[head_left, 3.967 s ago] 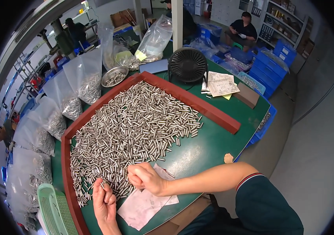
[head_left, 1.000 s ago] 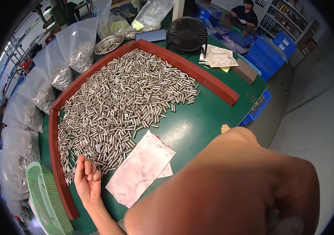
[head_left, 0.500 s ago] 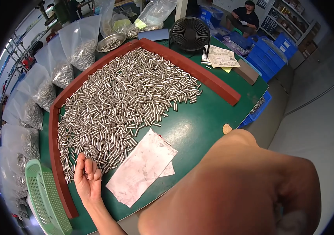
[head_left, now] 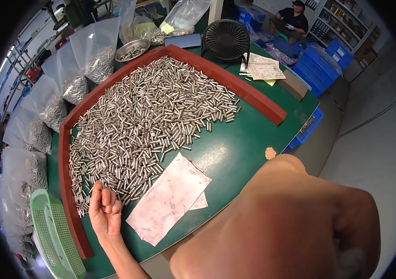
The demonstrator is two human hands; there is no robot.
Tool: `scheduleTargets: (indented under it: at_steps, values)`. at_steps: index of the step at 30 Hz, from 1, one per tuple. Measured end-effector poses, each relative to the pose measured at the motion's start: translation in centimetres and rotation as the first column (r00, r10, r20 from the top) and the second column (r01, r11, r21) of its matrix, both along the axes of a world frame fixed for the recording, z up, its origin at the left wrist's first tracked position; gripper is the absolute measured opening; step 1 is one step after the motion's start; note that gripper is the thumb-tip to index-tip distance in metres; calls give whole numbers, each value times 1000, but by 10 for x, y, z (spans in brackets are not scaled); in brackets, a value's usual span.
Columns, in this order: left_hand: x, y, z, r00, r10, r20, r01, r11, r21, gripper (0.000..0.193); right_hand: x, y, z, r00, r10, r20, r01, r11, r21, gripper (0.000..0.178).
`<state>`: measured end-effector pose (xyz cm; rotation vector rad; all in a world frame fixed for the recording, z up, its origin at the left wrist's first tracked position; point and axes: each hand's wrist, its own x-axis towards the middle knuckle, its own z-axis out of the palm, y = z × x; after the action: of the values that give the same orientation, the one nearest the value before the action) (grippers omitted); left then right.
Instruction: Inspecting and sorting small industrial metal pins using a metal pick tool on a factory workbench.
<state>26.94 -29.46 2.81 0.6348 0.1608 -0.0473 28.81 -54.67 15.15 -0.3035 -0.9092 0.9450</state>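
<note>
My left hand (head_left: 106,214) is at the lower left edge of a wide heap of short metal pins (head_left: 137,121), palm up with its fingers curled in. What those fingers hold, if anything, is too small to make out. My right hand (head_left: 277,223) looms very close and blurred at the lower right, bent, with its fingers mostly hidden. A smudged white sheet of paper (head_left: 167,200) lies on the green table (head_left: 226,144) between the hands, beside the pins.
A red-brown rail (head_left: 235,88) borders the heap. Several bags of pins (head_left: 74,86) and a green basket (head_left: 53,232) line the left. Behind stand a metal bowl (head_left: 133,50), a black fan (head_left: 226,39) and papers (head_left: 264,66). A person (head_left: 292,21) sits beyond blue crates (head_left: 316,67).
My right hand has shifted slightly to the right. My left hand stays in the same curled pose. The seated person's arms have moved a little.
</note>
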Motion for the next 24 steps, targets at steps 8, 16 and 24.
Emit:
scheduleTargets:
  at_steps: [8, 16, 24]
  values:
    - [0, 1, -1, 1000, -19, 24, 19, 1000, 11, 9, 3, 5, 0, 999, 37, -3, -37, 999, 1, 24]
    - [0, 1, -2, 1000, -15, 12, 15, 1000, 6, 10, 6, 9, -1, 998, 70, -4, -70, 998, -1, 24]
    - [0, 2, -1, 1000, -24, 14, 25, 1000, -6, 12, 10, 10, 1, 996, 87, -1, -87, 996, -9, 24]
